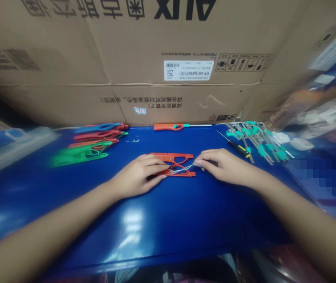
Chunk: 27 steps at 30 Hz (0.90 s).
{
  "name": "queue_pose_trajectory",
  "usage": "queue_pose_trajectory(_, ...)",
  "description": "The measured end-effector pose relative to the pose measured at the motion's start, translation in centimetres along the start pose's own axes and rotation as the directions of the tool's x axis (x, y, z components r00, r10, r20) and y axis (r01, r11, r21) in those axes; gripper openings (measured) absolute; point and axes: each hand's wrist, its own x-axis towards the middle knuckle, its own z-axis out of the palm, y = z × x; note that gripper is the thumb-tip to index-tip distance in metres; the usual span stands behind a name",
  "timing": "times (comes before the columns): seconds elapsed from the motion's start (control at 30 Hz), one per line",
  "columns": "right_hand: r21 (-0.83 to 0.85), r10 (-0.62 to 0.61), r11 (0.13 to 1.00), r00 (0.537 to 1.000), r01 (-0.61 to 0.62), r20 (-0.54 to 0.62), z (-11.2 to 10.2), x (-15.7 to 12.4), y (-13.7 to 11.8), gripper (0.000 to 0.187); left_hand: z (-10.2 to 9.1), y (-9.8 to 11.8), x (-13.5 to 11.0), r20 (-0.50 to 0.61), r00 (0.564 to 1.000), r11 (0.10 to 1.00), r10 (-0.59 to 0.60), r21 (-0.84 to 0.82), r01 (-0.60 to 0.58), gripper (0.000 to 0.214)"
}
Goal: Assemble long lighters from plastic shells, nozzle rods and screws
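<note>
Two orange-red lighter shell halves lie open side by side on the blue table: the far half and the near half, each with a trigger loop cut-out. My left hand is closed over the left end of the near half, with fingertips close to a small dark part inside it; its palm hides the rest. My right hand pinches the end of thin pale wires just right of the shells. These wires run slantwise from the near half up to the right fingertips.
An assembled orange lighter lies at the back. Coloured shells are stacked at left. Right of the hands are a yellow-black screwdriver and a pile of metal rods with teal parts. A large cardboard box stands behind.
</note>
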Motion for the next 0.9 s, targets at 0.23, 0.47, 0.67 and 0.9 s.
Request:
queue_pose_trajectory(0.23, 0.024, -0.017, 1.0, 0.999, 0.016, 0.041, 0.1, -0.2, 0.1, 0.024, -0.1, 0.1, 0.2, 0.003, 1.0, 1.0, 0.004, -0.013, -0.004, 0.025)
queue_pose_trajectory(0.47, -0.202, -0.098, 0.974, 0.995, 0.103, 0.034, 0.7, -0.2, 0.3, 0.02, -0.1, 0.2, 0.3, 0.009, 1.0, 1.0, 0.006, -0.014, -0.006, 0.025)
queue_pose_trajectory(0.67, -0.317, -0.091, 0.943, 0.995, 0.103, 0.051, 1.0, 0.0, 0.1, 0.019, 0.0, 0.1, 0.3, 0.011, 1.0, 1.0, 0.01, -0.007, -0.01, 0.025)
queue_pose_trajectory(0.9, -0.382, -0.148, 0.914, 0.989, 0.139, 0.004, 1.6, 0.2, 0.3, 0.021, 0.0, 0.2, 0.3, 0.009, 1.0, 1.0, 0.003, -0.016, -0.003, 0.024)
